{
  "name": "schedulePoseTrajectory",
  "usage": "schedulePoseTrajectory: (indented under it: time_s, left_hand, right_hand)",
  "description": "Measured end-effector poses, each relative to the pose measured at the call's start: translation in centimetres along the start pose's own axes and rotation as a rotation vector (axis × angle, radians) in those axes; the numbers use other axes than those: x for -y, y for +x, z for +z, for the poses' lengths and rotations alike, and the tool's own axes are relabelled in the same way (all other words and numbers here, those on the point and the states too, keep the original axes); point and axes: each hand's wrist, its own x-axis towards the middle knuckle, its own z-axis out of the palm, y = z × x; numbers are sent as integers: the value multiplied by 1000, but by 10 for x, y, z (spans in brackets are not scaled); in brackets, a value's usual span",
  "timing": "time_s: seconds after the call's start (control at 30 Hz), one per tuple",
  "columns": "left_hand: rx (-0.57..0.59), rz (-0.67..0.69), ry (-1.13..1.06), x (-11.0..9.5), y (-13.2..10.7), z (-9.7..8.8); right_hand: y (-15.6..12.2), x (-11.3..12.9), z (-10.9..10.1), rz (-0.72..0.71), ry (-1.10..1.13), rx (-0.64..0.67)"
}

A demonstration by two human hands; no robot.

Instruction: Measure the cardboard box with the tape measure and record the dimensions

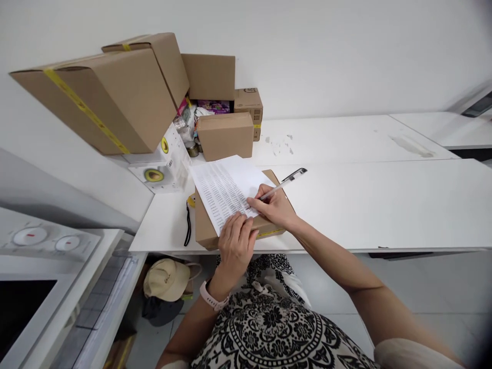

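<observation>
My right hand [277,206] grips a pen [286,183] with a clear barrel and a black clip, its tip down at the lower right part of a printed sheet of paper [223,187]. Columns of small text cover much of the sheet; I cannot read them. The paper lies on a brown cardboard box [205,228], which rests at the front edge of the white table. Flat across the lower edge of the paper and the box lies my left hand [238,238], fingers stretched out, holding nothing. A pink watch band [212,297] is around the left wrist.
Large taped cartons [126,97] are stacked at the back left on a white box [165,169] with avocado pictures. Smaller cardboard boxes [226,136] stand behind the paper. A black strap [188,225] lies left of the box. The white table [365,200] extends rightward.
</observation>
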Motion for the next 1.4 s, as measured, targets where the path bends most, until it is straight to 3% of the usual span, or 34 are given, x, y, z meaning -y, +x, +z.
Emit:
schedulePoseTrajectory:
  time_s: [0.23,1.07,1.4]
  left_hand:
    - [-51,8,-32,3,-3,4]
    - [-84,29,28,-1,1,2]
    - [-85,33,31,-1,2,1]
  right_hand:
    - [-5,2,-1,-48,-217,-40]
    - [-6,6,1,-54,-245,6]
    - [-4,-3,-1,-84,-241,-48]
